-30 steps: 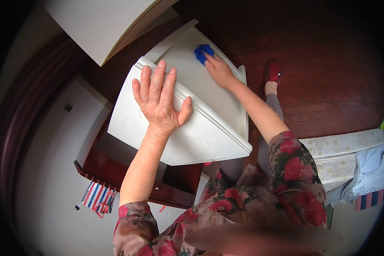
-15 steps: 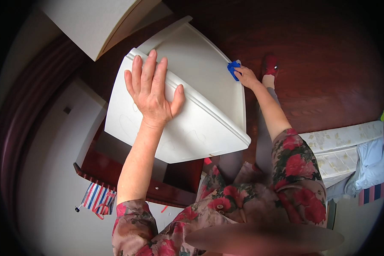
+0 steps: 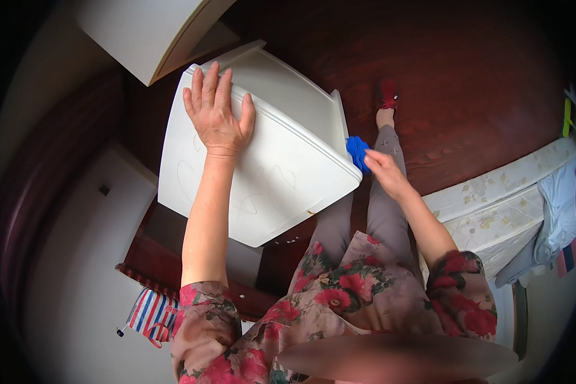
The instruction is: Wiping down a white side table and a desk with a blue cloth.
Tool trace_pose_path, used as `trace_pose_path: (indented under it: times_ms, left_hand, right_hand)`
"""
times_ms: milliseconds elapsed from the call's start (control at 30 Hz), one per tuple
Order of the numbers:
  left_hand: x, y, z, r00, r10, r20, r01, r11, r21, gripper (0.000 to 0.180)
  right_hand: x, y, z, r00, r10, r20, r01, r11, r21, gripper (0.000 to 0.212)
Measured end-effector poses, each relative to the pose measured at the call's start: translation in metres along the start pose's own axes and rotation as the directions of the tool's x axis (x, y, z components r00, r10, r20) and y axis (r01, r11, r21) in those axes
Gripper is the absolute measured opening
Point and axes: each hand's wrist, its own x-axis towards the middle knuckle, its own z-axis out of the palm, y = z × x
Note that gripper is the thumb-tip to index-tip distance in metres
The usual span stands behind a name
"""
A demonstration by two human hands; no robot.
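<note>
A white drawer [image 3: 256,153] stands tilted in front of me, with thin scribbled lines on its outer face and its hollow inside facing away to the right. My left hand [image 3: 219,118] lies over its upper rim, fingers spread and palm against the outer face. In my right hand [image 3: 385,171] a crumpled blue cloth [image 3: 358,152] is pinched, at the drawer's right edge. Part of the cloth is hidden behind my fingers.
Below the drawer stands a dark red wooden cabinet [image 3: 153,246], with a striped bag [image 3: 151,312] beside it. A pale furniture piece [image 3: 141,38] juts in at upper left. Patterned mattresses [image 3: 493,214] lie at right. Dark red floor [image 3: 480,115] spreads beyond my foot.
My right hand has brought the blue cloth nearer, from along the drawer's far right side to its near right corner. The left hand keeps its hold on the rim; the view has shifted slightly.
</note>
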Motion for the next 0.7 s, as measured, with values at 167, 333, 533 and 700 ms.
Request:
trace_pose_path:
  times_ms: [167, 333, 533, 700]
  left_hand:
    - [0.003, -0.001, 0.002, 0.999, 0.024, -0.032, -0.024, 1.0, 0.018, 0.046]
    - [-0.002, -0.006, 0.005, 0.996, 0.063, -0.065, -0.062, 0.998, 0.018, 0.043]
    - [0.003, -0.01, 0.003, 0.979, 0.178, -0.104, -0.177, 0.984, 0.015, 0.038]
    - [0.007, 0.001, 0.022, 0.976, 0.179, -0.121, -0.186, 0.981, -0.047, 0.038]
  right_hand:
    - [-0.002, -0.022, 0.024, 0.951, -0.305, -0.055, 0.283, 0.927, -0.246, 0.036]
    - [0.074, 0.059, 0.019, 0.909, -0.341, -0.241, 0.267, 0.918, -0.292, 0.039]
    - [0.203, 0.115, 0.034, 0.854, -0.107, -0.509, 0.059, 0.992, -0.111, 0.039]
    - [0.236, 0.169, 0.026, 0.823, 0.371, -0.43, -0.098, 0.839, 0.535, 0.028]
